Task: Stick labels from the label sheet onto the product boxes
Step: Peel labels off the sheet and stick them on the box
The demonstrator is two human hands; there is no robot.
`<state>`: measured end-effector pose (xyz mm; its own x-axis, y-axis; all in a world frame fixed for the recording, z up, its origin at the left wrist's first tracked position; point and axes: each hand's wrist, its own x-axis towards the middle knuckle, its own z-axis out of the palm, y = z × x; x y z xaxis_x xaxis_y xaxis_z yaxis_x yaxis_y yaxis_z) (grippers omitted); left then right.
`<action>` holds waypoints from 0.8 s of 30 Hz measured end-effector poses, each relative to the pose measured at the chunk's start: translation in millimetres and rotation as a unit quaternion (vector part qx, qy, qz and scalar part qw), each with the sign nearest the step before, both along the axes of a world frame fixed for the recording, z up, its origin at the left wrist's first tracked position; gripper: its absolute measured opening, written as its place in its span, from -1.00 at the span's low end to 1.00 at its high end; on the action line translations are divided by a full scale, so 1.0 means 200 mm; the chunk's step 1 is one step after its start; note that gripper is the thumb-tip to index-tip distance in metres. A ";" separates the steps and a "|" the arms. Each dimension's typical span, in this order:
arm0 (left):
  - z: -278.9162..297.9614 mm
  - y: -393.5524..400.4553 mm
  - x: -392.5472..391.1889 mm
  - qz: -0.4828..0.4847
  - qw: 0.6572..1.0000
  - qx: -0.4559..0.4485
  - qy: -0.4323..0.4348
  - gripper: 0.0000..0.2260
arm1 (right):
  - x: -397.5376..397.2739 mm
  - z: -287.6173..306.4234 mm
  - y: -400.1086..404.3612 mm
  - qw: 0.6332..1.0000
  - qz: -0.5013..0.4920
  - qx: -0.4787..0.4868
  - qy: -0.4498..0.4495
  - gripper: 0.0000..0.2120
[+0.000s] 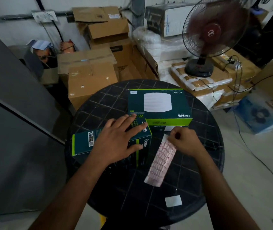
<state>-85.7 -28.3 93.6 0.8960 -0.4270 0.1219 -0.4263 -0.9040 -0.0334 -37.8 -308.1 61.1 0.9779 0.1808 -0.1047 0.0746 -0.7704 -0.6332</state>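
Two dark green product boxes lie on a round black table (pixel 109 103). The far box (pixel 159 105) shows a white disc picture and carries a small white label at its far left corner. The near box (pixel 86 143) sits at the left, and my left hand (pixel 117 138) rests flat on its top with the fingers spread. A long pink label sheet (pixel 162 161) lies on the table to the right of it. My right hand (pixel 185 141) is at the sheet's far end with curled fingers pinching at it.
A small white paper piece (pixel 173 200) lies near the table's front edge. Behind the table stand stacked cardboard boxes (pixel 89 77) and wrapped parcels. A running fan (pixel 212 34) is at the back right, with cables trailing on the floor. A grey cabinet (pixel 8 113) fills the left.
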 end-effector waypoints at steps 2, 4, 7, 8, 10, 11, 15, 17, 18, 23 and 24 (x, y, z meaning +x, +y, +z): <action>-0.01 -0.02 0.00 0.001 1.000 0.004 0.019 -0.35 | 0.07 -0.16 -0.05 0.997 0.008 -0.054 0.054 -0.81; -0.02 -0.01 0.00 0.006 1.000 -0.001 0.022 -0.35 | 0.14 -0.33 -0.06 0.992 0.012 -0.097 0.083 -0.83; -0.02 -0.01 -0.02 0.011 1.000 0.004 0.015 -0.35 | 0.19 -0.53 -0.02 0.988 -0.006 -0.128 0.084 -0.83; -0.02 -0.02 -0.02 0.011 1.000 0.007 0.011 -0.36 | 0.20 -0.58 0.00 0.990 -0.009 -0.122 0.072 -0.82; -0.02 -0.02 -0.02 0.013 1.000 0.013 0.009 -0.36 | 0.17 -0.68 0.04 0.994 0.000 -0.087 0.060 -0.83; -0.01 -0.02 -0.02 0.014 1.000 0.017 0.009 -0.36 | 0.14 -0.72 0.05 0.996 0.005 -0.067 0.055 -0.86; 0.00 -0.04 -0.04 0.019 1.000 0.018 0.012 -0.37 | 0.00 -0.87 0.09 0.996 0.045 -0.043 0.066 -0.92; 0.00 -0.05 -0.05 0.019 1.000 0.019 0.008 -0.39 | -0.08 -0.92 0.10 0.989 0.089 -0.063 0.100 -0.86; 0.00 -0.05 -0.05 0.019 1.000 0.022 0.006 -0.40 | -0.11 -0.95 0.10 0.984 0.110 -0.085 0.108 -0.84; -0.01 -0.04 -0.05 0.017 1.000 0.017 0.006 -0.38 | -0.07 -1.03 0.09 0.983 0.124 -0.107 0.088 -0.65; -0.01 -0.04 -0.05 0.018 1.000 0.017 0.008 -0.38 | -0.03 -1.03 0.10 0.983 0.115 -0.107 0.092 -0.66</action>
<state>-94.9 -35.6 92.5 0.9125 -0.3984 0.0930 -0.3946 -0.9171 -0.0569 -44.8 -288.0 -144.4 0.8748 0.3501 -0.3348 0.1626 -0.8633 -0.4778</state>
